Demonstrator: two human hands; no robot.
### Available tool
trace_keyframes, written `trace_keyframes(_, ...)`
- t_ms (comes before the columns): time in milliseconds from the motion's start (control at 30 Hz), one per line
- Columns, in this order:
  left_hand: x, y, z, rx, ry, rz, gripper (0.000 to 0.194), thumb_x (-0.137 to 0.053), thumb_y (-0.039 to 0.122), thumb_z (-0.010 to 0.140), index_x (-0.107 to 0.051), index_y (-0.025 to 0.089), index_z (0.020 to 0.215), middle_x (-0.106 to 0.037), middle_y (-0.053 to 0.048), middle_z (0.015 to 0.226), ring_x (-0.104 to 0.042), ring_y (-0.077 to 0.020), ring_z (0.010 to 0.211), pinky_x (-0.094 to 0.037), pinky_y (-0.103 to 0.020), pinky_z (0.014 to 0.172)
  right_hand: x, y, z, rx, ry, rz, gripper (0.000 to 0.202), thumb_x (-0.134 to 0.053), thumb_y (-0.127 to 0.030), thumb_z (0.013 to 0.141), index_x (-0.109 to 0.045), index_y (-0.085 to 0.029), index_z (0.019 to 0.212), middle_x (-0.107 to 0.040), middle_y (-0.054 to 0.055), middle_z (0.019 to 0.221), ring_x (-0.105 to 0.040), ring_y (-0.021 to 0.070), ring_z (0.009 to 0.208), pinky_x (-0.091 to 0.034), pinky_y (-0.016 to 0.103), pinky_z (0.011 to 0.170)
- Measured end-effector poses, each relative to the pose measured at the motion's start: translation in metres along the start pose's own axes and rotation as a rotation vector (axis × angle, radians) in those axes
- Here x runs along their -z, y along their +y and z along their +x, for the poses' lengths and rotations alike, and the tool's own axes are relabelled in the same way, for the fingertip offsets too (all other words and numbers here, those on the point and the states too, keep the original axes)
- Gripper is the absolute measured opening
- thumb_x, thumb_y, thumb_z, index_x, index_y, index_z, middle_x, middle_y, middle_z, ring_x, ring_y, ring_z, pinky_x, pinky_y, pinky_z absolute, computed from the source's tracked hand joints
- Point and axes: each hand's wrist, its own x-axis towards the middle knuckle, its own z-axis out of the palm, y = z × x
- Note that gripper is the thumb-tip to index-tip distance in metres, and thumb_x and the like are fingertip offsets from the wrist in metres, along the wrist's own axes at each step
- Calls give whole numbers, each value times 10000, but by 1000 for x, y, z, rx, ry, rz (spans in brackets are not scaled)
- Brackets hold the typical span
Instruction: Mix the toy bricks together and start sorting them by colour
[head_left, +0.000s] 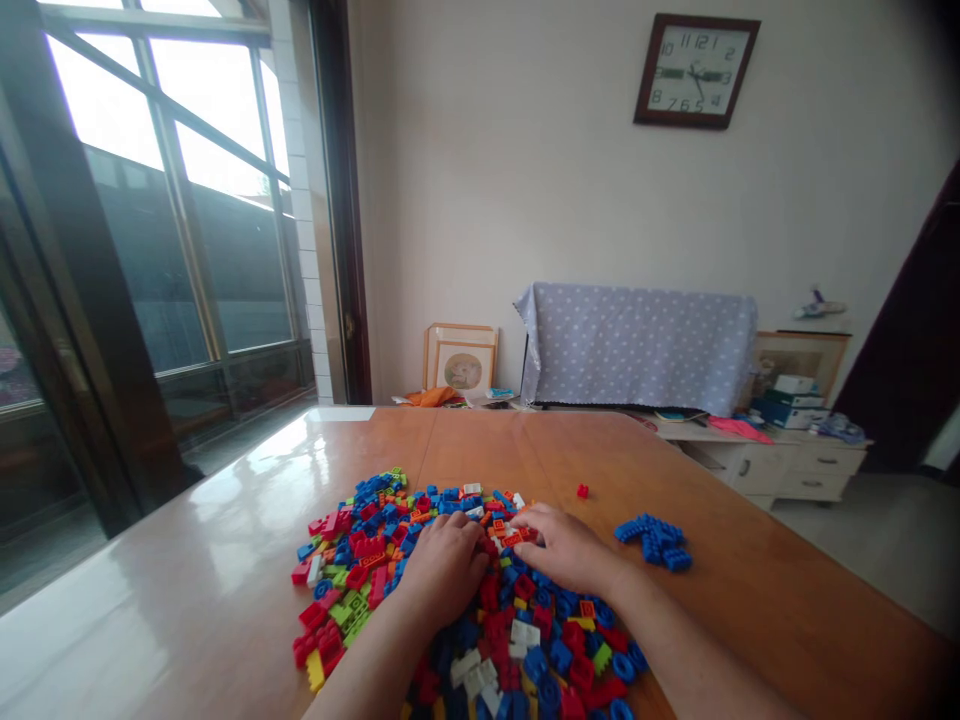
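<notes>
A wide heap of toy building bricks [371, 547] in red, blue, green, yellow, orange and white covers the near middle of the table. My left hand [448, 562] is in the heap, palm down, its fingers curled over bricks. Its fingertips are hidden, so what they hold cannot be made out. My right hand [568, 548] rests at the heap's right side, thumb and fingers apart. An orange-red brick [513, 538] lies by the gap between them. White bricks [525, 634] and blue wheel-like pieces [623, 667] lie nearer to me.
On the wooden table [750, 600], a cluster of joined blue bricks [655, 541] sits to the right. A single red brick [583, 491] lies beyond my right hand. Behind the table stand a cloth-covered object [637, 345] and a white cabinet [806, 470].
</notes>
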Motion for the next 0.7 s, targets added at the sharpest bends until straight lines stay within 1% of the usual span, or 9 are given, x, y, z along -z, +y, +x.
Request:
trace_keyframes(100, 0, 0, 0, 14, -5, 10, 195, -515, 284, 895, -676, 280, 1005, -638, -62, 1090, -579, -261, 1050, -446, -355, 894, -5, -1, 1, 3, -5, -58, 362, -603, -267, 807, -733, -297, 1144, -690, 44, 1165, -636, 221, 1065, -446, 276, 897)
trace_keyframes(200, 0, 0, 1, 6, -13, -1, 192, -511, 263, 892, -678, 281, 985, -649, -59, 1074, -579, -257, 1044, -447, -345, 886, -13, 5, 7, -58, 7, -43, 345, -617, -235, 771, -754, -299, 1081, -695, 34, 1100, -648, 200, 983, -446, 258, 829)
trace_keyframes(367, -2, 0, 2, -9, -6, -44, 168, -541, 204, 855, -677, 266, 932, -661, -46, 1035, -585, -237, 1012, -451, -321, 882, -21, 17, 15, -154, 13, 22, 192, -679, -279, 729, -772, -252, 895, -686, 27, 924, -638, 173, 823, -422, 242, 710)
trace_keyframes(467, -2, 0, 3, -8, -3, -46, 158, -550, 194, 854, -674, 259, 928, -659, -46, 1037, -585, -234, 1010, -454, -312, 874, -24, 21, 17, -171, 17, 59, 140, -693, -288, 718, -755, -235, 833, -681, 19, 864, -627, 166, 778, -401, 239, 668)
trace_keyframes(567, -1, 1, 3, 5, -10, -49, 152, -542, 204, 871, -674, 253, 928, -659, -54, 1033, -588, -236, 1012, -454, -310, 869, -26, 23, 16, -149, 46, 89, 107, -689, -303, 736, -731, -214, 778, -675, 16, 824, -602, 161, 753, -387, 239, 657)
trace_keyframes(633, 0, 2, 3, 5, -13, -56, 153, -528, 218, 885, -674, 252, 920, -661, -55, 1027, -590, -235, 1010, -451, -312, 874, -25, 24, 15, -122, 66, 135, 142, -666, -329, 772, -715, -198, 749, -666, 16, 805, -577, 157, 743, -381, 240, 657)
trace_keyframes(700, 0, 2, 3, 22, -34, -57, 161, -512, 240, 903, -670, 258, 926, -661, -52, 1043, -588, -233, 1023, -441, -315, 894, -24, 23, 14, -111, 59, 234, 211, -625, -366, 821, -697, -184, 745, -636, 5, 759, -546, 151, 725, -374, 237, 648)
